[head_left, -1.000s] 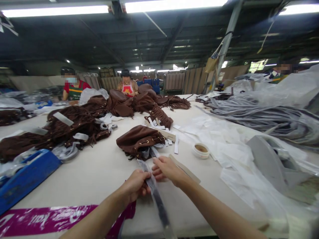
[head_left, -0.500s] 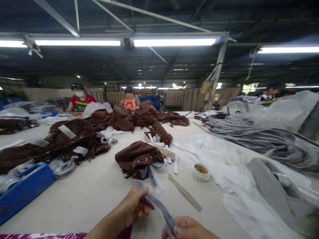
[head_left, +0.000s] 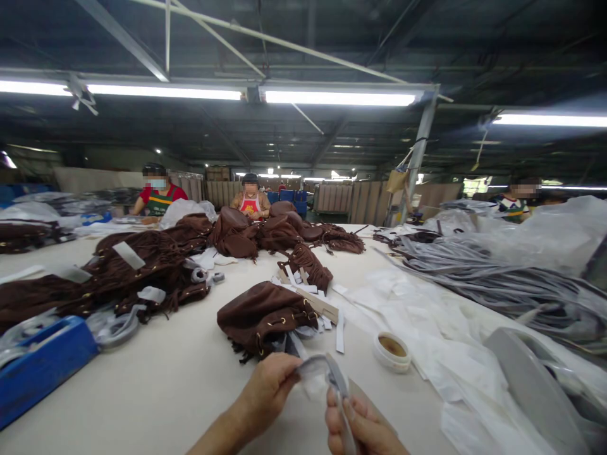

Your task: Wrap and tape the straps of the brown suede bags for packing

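Note:
Between my two hands a grey strap, partly covered in thin clear plastic, bends into an arch. My left hand pinches it at the left side, thumb and fingers together. Lower down, my right hand has its fingers closed round the strap's other stretch. A brown fringed drawstring bag with gold eyelets lies just beyond my left hand, and clear plastic and a grey strip come out of its mouth. White and beige strips lie beside the bag.
A tape roll lies to the right, near white tissue sheets. A blue tape dispenser stands left, a grey one right. Brown bags and grey straps are heaped behind. Co-workers sit across the table.
My hands have moved slightly right, and the right hand has come up. The strap, stretched out slantwise before, now arches between them. The view has tilted up a little.

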